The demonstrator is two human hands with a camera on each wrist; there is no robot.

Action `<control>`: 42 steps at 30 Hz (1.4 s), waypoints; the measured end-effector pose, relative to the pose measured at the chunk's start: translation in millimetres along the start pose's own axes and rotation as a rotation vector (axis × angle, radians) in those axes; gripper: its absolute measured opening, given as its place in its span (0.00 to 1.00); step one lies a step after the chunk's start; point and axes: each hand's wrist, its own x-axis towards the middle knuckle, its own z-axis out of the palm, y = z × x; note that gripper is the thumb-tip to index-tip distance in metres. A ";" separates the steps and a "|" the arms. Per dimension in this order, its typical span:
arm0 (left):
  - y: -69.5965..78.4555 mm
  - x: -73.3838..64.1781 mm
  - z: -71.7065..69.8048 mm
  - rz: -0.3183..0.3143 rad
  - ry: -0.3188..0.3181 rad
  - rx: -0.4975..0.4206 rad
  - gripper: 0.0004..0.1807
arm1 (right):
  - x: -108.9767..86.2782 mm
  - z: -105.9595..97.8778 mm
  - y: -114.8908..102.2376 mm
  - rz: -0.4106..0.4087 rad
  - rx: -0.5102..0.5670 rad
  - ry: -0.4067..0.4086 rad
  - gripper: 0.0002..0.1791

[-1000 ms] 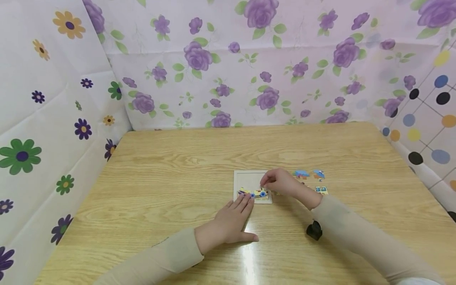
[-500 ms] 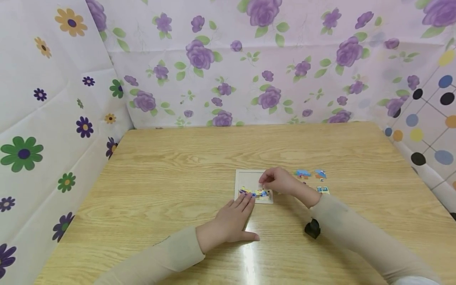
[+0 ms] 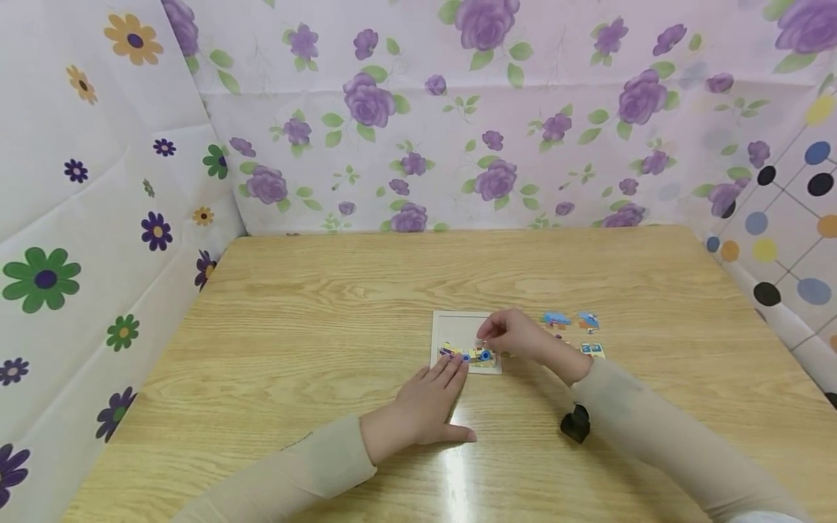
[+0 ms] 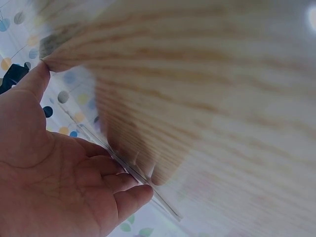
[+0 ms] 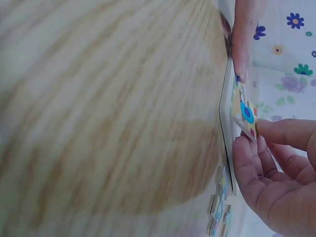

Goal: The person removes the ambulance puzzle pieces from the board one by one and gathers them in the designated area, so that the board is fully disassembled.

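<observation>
My right hand (image 3: pixel 516 335) pinches a yellow jigsaw piece with a blue wheel (image 5: pixel 247 113) by its edge, thumb on top and fingers underneath. In the right wrist view the piece is tilted over the near right part of a pale puzzle tray (image 3: pixel 434 334). My left hand (image 3: pixel 425 407) lies with fingers straight, their tips on the tray's near edge and on the yellow and purple pieces (image 3: pixel 447 351) in its lower left; its thumb is spread over the table. The left fingertips (image 5: pixel 240 71) also show beside the held piece. The right hand covers the tray's right edge.
Several loose jigsaw pieces lie right of the tray, among them a blue one (image 3: pixel 556 318), another blue one (image 3: pixel 588 319) and a yellow one (image 3: pixel 593 349). A black object (image 3: pixel 575 424) shows by the right sleeve. Flowered cloth (image 3: pixel 392 145) hangs behind the wooden table (image 3: pixel 314 305).
The wheel piece in my right fingers tilted and blurred half a second ago and shows more plainly again now. Both hands have stayed in nearly the same place.
</observation>
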 end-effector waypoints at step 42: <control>0.0 1.5 3.5 0.016 0.004 0.032 0.55 | -87.1 -83.0 21.8 0.057 0.054 0.060 0.14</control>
